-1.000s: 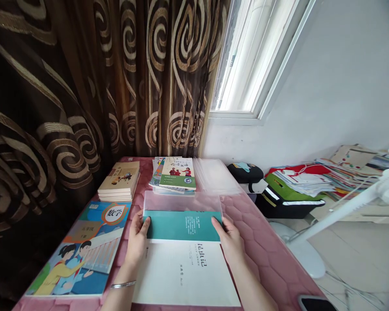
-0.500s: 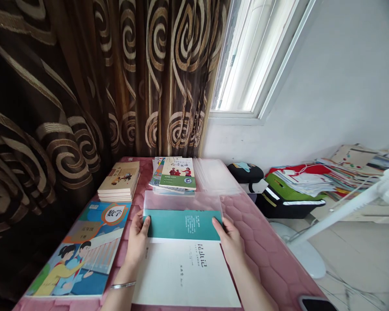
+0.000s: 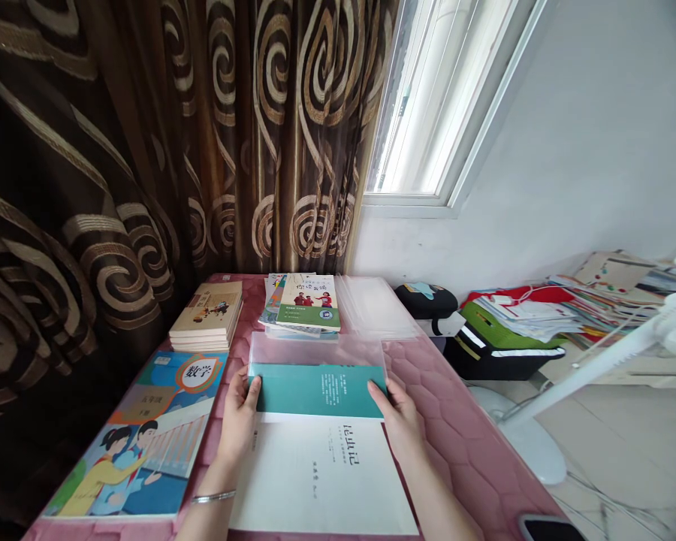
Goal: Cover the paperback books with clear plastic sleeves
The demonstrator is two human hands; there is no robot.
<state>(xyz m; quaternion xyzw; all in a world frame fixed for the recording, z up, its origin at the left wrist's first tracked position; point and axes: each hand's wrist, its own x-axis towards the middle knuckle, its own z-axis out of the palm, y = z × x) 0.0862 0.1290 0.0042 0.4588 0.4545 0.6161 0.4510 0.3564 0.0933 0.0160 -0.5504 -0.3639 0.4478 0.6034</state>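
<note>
An open book (image 3: pixel 327 473) lies sideways before me, its white title page nearest and a teal cover flap (image 3: pixel 309 391) beyond it. A clear plastic book cover (image 3: pixel 315 349) reaches past the flap's far edge. My left hand (image 3: pixel 241 402) pinches the flap's left edge, thumb on top and fingers beneath. On the opposite edge my right hand (image 3: pixel 397 406) grips the flap the same way. Left of my wrist rests a maths textbook (image 3: pixel 146 436) with two drawn children on its front.
A stack of tan books (image 3: pixel 208 315) and a pile of booklets (image 3: pixel 307 304) stand at the back. Clear plastic covers (image 3: pixel 377 308) lie beside them. A phone (image 3: pixel 549 527) sits at the front right corner. Beyond the table are a black-green box (image 3: pixel 501 346) and a white fan (image 3: pixel 586 379).
</note>
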